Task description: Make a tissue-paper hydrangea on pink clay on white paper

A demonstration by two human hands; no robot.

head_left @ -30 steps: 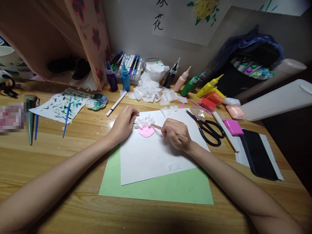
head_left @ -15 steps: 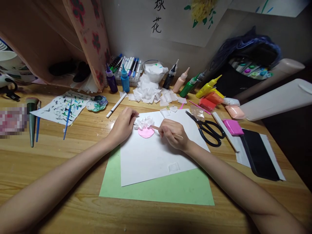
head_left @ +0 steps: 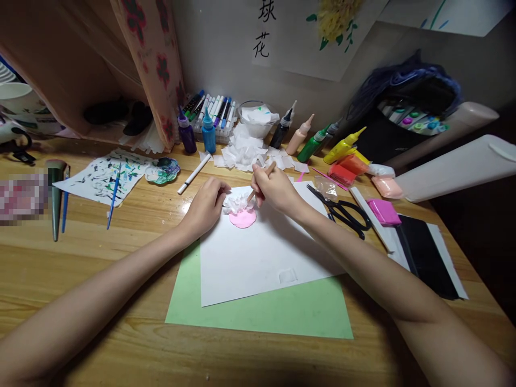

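Observation:
A flat pink clay disc (head_left: 242,218) lies on the white sheet (head_left: 242,269), its far part covered by ruffled white tissue pieces (head_left: 237,203). My right hand (head_left: 272,185) grips a thin wooden stick (head_left: 251,196), tilted, its lower tip at the right side of the tissue. My left hand (head_left: 207,204) rests at the sheet's left edge beside the tissue, fingers curled together; what they press on, if anything, is hidden. Under the white sheet is a green sheet (head_left: 258,320).
Loose tissue squares (head_left: 244,148) lie behind the hands, before paint bottles (head_left: 208,134) and markers (head_left: 217,110). Black scissors (head_left: 346,212) and pink clay (head_left: 384,212) are at the right. A white marker (head_left: 194,174), brushes (head_left: 114,196) and a painted paper (head_left: 100,180) lie left.
My right hand has moved up and away from me, turning the stick from nearly flat to steeper. My left hand has stayed by the tissue.

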